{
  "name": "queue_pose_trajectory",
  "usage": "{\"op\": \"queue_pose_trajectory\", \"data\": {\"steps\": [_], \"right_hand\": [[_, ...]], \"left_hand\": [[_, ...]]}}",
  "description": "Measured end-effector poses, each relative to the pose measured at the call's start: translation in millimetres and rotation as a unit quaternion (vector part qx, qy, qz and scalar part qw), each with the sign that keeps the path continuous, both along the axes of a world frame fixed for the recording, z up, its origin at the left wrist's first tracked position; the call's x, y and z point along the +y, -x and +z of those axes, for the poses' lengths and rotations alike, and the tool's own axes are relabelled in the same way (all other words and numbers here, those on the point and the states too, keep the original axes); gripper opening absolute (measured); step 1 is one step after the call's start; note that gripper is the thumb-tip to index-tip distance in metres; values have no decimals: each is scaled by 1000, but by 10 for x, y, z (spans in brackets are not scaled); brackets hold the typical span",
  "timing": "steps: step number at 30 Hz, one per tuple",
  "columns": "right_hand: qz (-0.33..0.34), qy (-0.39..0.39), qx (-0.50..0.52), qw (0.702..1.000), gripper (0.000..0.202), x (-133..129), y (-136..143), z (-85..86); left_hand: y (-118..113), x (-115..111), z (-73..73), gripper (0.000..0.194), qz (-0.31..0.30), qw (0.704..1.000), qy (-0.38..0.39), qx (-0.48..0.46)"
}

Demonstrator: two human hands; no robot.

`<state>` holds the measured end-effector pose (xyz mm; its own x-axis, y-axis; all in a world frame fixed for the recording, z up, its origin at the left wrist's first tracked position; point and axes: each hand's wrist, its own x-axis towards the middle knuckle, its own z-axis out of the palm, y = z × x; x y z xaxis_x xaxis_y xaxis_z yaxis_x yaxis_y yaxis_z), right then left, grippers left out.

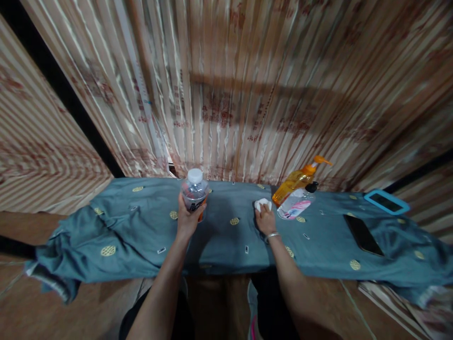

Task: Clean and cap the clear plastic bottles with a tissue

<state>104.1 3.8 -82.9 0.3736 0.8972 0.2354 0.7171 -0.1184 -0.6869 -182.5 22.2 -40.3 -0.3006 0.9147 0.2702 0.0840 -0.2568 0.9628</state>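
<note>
Blue-grey cloth (226, 236) spread under both hands. Clear bottle (194, 191), white cap, label blurred, contents unclear, wrapped by left hand (187, 218) fingers, kept upright. White wad (262, 204) pressed onto cloth under curled right hand (265, 221) fingertips. Orange pump bottle (297, 182), amber liquid, and clear pump bottle (295, 205) lain just right of those fingers.

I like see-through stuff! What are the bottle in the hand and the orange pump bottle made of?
The bottle in the left hand looks like clear glossy plastic with a white cap. The orange pump bottle seems see-through tinted plastic, since light glows through it.
</note>
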Motion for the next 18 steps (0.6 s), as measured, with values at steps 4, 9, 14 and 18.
{"op": "queue_pose_trajectory", "data": {"steps": [4,9,14,18], "right_hand": [[44,27,-61,997,43,175,388,-123],[185,21,-111,976,42,210,1134,-120],[301,-4,-161,940,49,-63,1425,-114],[311,-15,-210,927,54,-298,991,-158]], "left_hand": [[-15,32,-38,86,6,1000,10,-7],[-28,56,-59,92,12,999,30,-9],[-1,77,-102,92,9,1000,10,-4],[46,86,-164,95,6,1000,19,-7]]}}
